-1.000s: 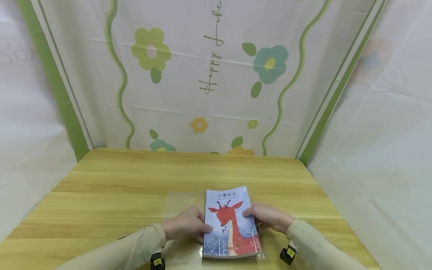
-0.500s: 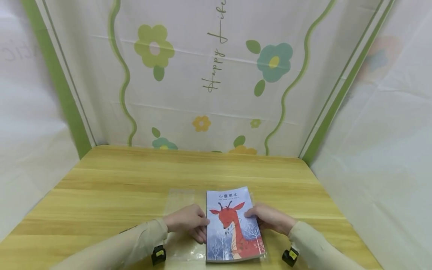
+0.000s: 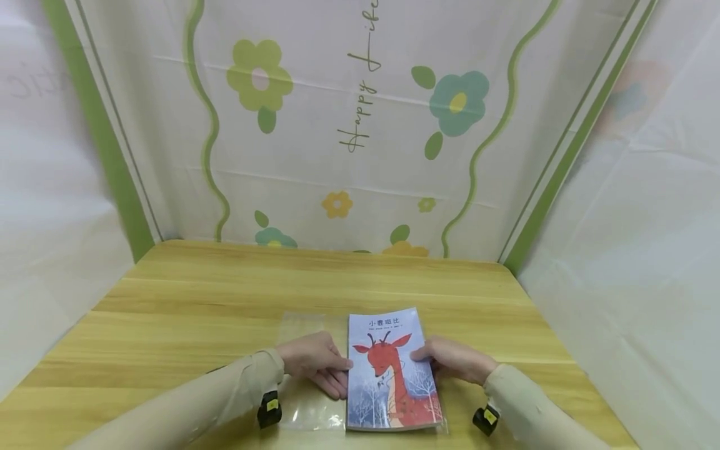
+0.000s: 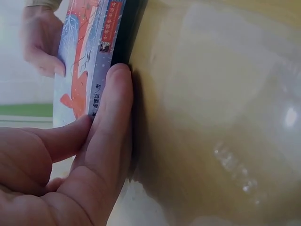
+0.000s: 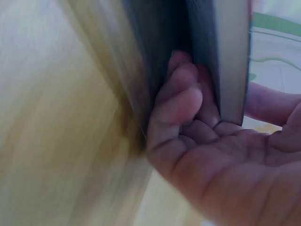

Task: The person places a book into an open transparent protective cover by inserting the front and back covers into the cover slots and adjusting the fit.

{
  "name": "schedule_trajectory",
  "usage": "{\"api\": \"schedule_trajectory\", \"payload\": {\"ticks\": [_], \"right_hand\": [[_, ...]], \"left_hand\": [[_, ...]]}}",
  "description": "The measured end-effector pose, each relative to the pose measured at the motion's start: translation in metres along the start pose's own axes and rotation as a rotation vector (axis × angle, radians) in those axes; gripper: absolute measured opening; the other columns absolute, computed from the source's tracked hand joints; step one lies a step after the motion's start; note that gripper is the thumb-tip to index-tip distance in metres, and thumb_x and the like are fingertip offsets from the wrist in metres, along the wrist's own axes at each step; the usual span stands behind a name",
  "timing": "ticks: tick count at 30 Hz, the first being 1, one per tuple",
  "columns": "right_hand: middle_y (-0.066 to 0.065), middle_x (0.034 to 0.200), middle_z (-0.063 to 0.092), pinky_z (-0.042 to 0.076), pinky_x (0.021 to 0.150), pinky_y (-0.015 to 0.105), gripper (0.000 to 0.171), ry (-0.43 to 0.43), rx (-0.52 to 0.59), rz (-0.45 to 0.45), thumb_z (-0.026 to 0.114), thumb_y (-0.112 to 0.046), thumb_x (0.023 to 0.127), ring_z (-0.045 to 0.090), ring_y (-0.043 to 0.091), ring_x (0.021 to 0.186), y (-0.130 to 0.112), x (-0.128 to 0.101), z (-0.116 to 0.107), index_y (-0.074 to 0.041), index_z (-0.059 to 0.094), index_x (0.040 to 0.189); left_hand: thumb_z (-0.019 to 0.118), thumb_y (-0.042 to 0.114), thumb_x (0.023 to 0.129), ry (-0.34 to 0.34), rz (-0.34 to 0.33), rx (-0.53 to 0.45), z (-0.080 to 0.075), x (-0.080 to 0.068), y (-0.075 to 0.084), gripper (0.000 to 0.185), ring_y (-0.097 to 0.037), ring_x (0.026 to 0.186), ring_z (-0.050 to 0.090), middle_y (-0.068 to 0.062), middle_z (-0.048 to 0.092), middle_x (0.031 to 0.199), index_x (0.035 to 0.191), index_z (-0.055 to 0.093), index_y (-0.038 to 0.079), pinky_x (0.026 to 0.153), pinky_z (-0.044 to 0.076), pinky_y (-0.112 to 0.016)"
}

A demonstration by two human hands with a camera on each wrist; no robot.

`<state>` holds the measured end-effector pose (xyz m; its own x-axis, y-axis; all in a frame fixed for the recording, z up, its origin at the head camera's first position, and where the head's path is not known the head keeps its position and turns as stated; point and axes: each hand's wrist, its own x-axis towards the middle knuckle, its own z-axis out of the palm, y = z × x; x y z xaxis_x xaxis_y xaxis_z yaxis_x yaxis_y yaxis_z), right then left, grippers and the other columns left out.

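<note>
A paperback book with a red deer on its pale blue cover lies face up over a clear plastic sheet. My left hand pinches its left edge, thumb at the cover's rim. In the left wrist view, that thumb and finger squeeze the printed spine. On the other side, my right hand grips the right edge, thumb on the cover. The right wrist view shows its curled fingers beneath the book, beside the page edges.
The wooden table extends behind and to both sides of the book. A flower-printed curtain hangs at the back, with white cloth sides left and right. A black strap device sits at each wrist.
My left thumb has slid off the cover to the book's left rim and up along it. The book has shifted slightly right. My right hand keeps its grip.
</note>
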<state>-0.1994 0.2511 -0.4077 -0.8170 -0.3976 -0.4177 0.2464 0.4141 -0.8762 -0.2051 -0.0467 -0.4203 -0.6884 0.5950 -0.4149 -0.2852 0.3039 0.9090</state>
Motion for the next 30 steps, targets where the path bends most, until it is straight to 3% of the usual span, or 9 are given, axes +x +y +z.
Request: {"api": "schedule_trajectory", "payload": {"ticks": [3, 6, 11, 19, 23, 30], "right_hand": [[0.011, 0.079, 0.068, 0.053, 0.058, 0.029, 0.022, 0.068, -0.15, 0.013, 0.056, -0.012, 0.092, 0.062, 0.017, 0.065, -0.002, 0.0, 0.003, 0.007, 0.065, 0.099], [0.006, 0.061, 0.061, 0.036, 0.043, 0.021, 0.016, 0.127, -0.309, 0.041, 0.059, -0.014, 0.092, 0.047, 0.011, 0.047, -0.003, -0.001, 0.006, -0.001, 0.067, 0.087], [0.002, 0.049, 0.045, 0.02, 0.037, 0.019, 0.02, 0.163, -0.412, 0.095, 0.062, -0.02, 0.094, 0.031, 0.009, 0.04, -0.002, -0.002, 0.007, -0.005, 0.066, 0.08], [0.003, 0.055, 0.055, 0.027, 0.04, 0.019, 0.021, 0.163, -0.546, 0.092, 0.071, -0.027, 0.09, 0.038, 0.009, 0.044, -0.008, -0.003, 0.006, -0.009, 0.065, 0.081], [0.003, 0.053, 0.057, 0.025, 0.04, 0.018, 0.03, 0.157, -0.607, 0.099, 0.072, -0.028, 0.09, 0.037, 0.008, 0.043, -0.014, -0.001, 0.005, -0.007, 0.066, 0.071], [0.003, 0.051, 0.058, 0.028, 0.04, 0.017, 0.037, 0.134, -0.592, 0.107, 0.071, -0.028, 0.091, 0.04, 0.007, 0.042, -0.014, -0.002, 0.003, -0.004, 0.066, 0.064]], "left_hand": [[0.06, 0.007, 0.097, 0.013, 0.001, 0.01, 0.001, -0.001, 0.002, 0.027, -0.029, 0.066, 0.071, -0.028, 0.068, 0.076, 0.083, 0.069, -0.013, 0.064, 0.06, -0.036], [0.061, 0.007, 0.097, 0.031, -0.001, 0.027, 0.002, -0.003, 0.003, 0.027, -0.029, 0.065, 0.071, -0.027, 0.068, 0.075, 0.082, 0.069, -0.013, 0.063, 0.06, -0.036], [0.064, 0.006, 0.094, 0.052, -0.014, 0.034, 0.004, -0.003, 0.005, 0.024, -0.031, 0.066, 0.072, -0.026, 0.068, 0.075, 0.081, 0.069, -0.013, 0.063, 0.059, -0.036], [0.066, 0.005, 0.093, 0.072, -0.039, 0.037, 0.003, -0.002, 0.006, 0.022, -0.03, 0.066, 0.072, -0.026, 0.068, 0.074, 0.08, 0.068, -0.014, 0.062, 0.059, -0.036], [0.066, 0.005, 0.093, 0.081, -0.033, 0.04, 0.002, -0.002, 0.006, 0.022, -0.031, 0.066, 0.071, -0.025, 0.068, 0.074, 0.08, 0.069, -0.013, 0.061, 0.059, -0.036], [0.066, 0.005, 0.093, 0.076, -0.026, 0.044, 0.002, -0.003, 0.004, 0.022, -0.031, 0.067, 0.072, -0.025, 0.068, 0.074, 0.081, 0.069, -0.012, 0.062, 0.059, -0.036]]}}
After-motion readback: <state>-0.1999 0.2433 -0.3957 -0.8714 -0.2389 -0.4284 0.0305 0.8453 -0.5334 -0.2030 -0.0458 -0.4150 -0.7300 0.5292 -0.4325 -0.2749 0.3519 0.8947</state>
